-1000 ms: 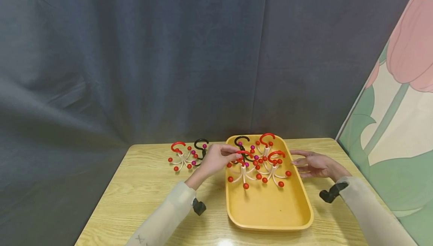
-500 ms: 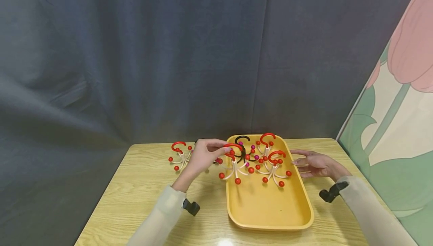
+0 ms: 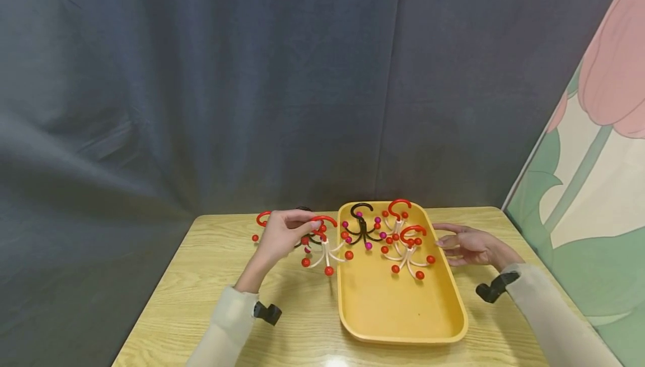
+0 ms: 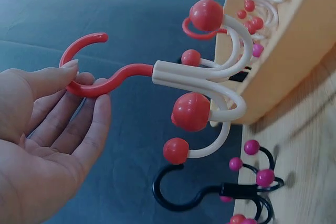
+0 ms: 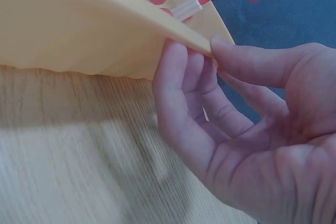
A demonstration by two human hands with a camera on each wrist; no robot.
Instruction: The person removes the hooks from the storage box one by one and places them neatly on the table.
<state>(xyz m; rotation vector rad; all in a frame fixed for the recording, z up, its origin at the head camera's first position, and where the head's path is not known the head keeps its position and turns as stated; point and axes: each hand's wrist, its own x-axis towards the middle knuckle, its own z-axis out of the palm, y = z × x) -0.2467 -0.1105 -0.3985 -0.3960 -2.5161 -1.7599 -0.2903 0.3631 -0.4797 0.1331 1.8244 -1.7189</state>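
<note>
My left hand (image 3: pixel 279 238) pinches the red hook of a white hook hanger (image 4: pixel 181 72) between thumb and fingers. Its curved white arms, tipped with red balls, hang below, beside the left rim of the yellow tray (image 3: pixel 393 311). At the tray's right side, my right hand (image 5: pixel 252 114) pinches the rim between thumb and fingers. Inside, towards the back, stand a black hook hanger (image 3: pixel 363 227) with magenta balls and two red-and-white hangers (image 3: pixel 409 252). Left of the tray, another black hanger (image 4: pixel 239 188) is partly hidden behind my left hand in the head view.
A further hanger with a red hook (image 3: pixel 263 218) stands at the table's back left, mostly covered by my left hand. The wooden table (image 3: pixel 201 300) meets a dark curtain (image 3: pixel 292 103) behind. A flower-patterned panel (image 3: pixel 604 187) stands along the right side.
My left hand has carried the red-and-white hanger leftward, from over the tray to beside its left rim. The right hand keeps its place on the tray's right rim.
</note>
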